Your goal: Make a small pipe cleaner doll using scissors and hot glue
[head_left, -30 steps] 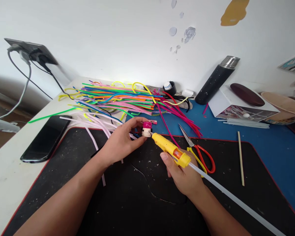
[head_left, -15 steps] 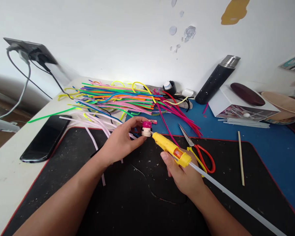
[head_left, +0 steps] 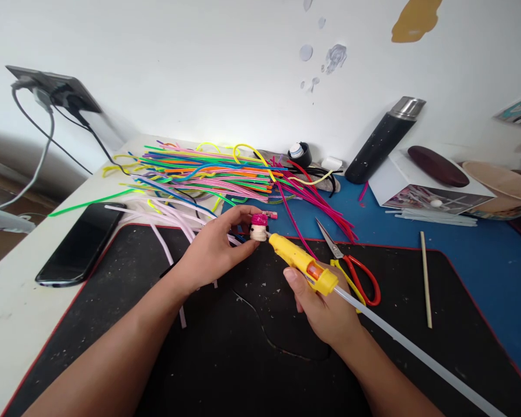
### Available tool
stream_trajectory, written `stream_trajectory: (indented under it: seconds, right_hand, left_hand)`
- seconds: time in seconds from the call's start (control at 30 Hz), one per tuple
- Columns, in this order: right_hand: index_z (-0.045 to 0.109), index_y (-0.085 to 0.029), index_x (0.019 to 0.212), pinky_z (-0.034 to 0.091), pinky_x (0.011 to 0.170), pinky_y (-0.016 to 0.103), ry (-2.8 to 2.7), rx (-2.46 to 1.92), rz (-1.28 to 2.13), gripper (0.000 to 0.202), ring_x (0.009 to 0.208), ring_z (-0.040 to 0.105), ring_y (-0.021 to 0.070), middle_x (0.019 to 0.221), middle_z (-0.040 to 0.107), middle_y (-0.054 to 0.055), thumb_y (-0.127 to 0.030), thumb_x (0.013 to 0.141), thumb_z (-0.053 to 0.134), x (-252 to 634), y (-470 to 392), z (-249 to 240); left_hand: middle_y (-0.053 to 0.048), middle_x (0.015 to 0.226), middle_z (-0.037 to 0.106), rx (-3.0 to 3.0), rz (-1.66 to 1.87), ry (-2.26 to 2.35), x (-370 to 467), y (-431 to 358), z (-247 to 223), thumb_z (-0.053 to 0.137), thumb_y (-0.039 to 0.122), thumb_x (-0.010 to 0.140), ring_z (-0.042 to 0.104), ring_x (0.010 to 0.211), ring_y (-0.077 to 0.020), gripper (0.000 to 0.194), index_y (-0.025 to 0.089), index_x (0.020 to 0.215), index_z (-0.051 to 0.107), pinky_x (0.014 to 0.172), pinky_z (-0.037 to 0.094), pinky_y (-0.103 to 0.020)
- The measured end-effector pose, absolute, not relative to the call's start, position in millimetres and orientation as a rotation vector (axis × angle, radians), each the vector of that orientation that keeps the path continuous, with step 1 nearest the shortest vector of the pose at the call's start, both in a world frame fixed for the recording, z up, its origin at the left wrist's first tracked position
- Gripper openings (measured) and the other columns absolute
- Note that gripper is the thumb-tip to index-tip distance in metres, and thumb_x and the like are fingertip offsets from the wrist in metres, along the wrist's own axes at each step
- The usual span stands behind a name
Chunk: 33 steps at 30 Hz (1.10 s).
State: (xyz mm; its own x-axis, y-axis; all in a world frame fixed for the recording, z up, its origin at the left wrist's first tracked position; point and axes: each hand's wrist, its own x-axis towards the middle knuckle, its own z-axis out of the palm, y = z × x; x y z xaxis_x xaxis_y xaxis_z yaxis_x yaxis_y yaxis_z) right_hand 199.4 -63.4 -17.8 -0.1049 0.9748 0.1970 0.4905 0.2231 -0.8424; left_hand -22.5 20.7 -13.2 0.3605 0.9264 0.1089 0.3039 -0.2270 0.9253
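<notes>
Between the thumb and fingers of my left hand (head_left: 217, 246) is a small pipe-cleaner figure (head_left: 259, 232), cream below and magenta on top, with a dark spot on its side. My right hand (head_left: 319, 307) is wrapped round a yellow hot glue gun (head_left: 301, 260), an orange part showing in its body. The gun's nozzle points left and meets, or nearly meets, the figure's right side; I cannot tell whether it touches. A long translucent glue stick (head_left: 408, 343) runs out of the gun's back end. My right fingers are mostly hidden behind the gun.
Red-handled scissors (head_left: 362, 278) lie just beyond my right hand, on a black mat (head_left: 226, 370). Colourful pipe cleaners (head_left: 208, 174) are heaped at the back. A phone (head_left: 80, 246) lies left, a thin stick (head_left: 426, 281) right. A black flask (head_left: 382, 142) and white box (head_left: 417, 182) stand behind.
Almost nothing differs. Both hands, the figure and the glue gun keep their places; the view has shifted very slightly.
</notes>
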Motion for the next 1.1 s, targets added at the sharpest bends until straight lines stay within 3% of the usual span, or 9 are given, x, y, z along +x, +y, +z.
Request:
stream_trajectory:
  seconds: [0.63, 1.1]
  right_hand:
    - [0.049, -0.026, 0.063, 0.041, 0.045, 0.027, -1.713, -1.411, 0.816, 0.054, 0.04, 0.051, 0.0134, 0.044, 0.05, -0.004, -0.051, 0.11, 0.058, 202.5, -64.7, -22.3]
    - [0.051, -0.026, 0.066, 0.041, 0.044, 0.027, -1.666, -1.371, 0.909, 0.051, 0.041, 0.05, 0.0136, 0.047, 0.05, -0.004, -0.052, 0.11, 0.057, 202.3, -66.0, -23.9]
  left_hand:
    - [-0.007, 0.131, 0.078, 1.731, 0.876, 1.1, -22.7, 20.0, -14.6, 0.073, 0.024, 0.089, 0.073, 0.12, -0.0256, 0.043, 0.024, 0.131, 0.066, 0.102, 0.058, -0.038]
    - [-0.007, 0.128, 0.079, 1.71, 0.875, 1.133, -22.6, 21.3, -12.9, 0.074, 0.03, 0.09, 0.073, 0.117, -0.0269, 0.041, 0.025, 0.13, 0.068, 0.099, 0.055, -0.04]
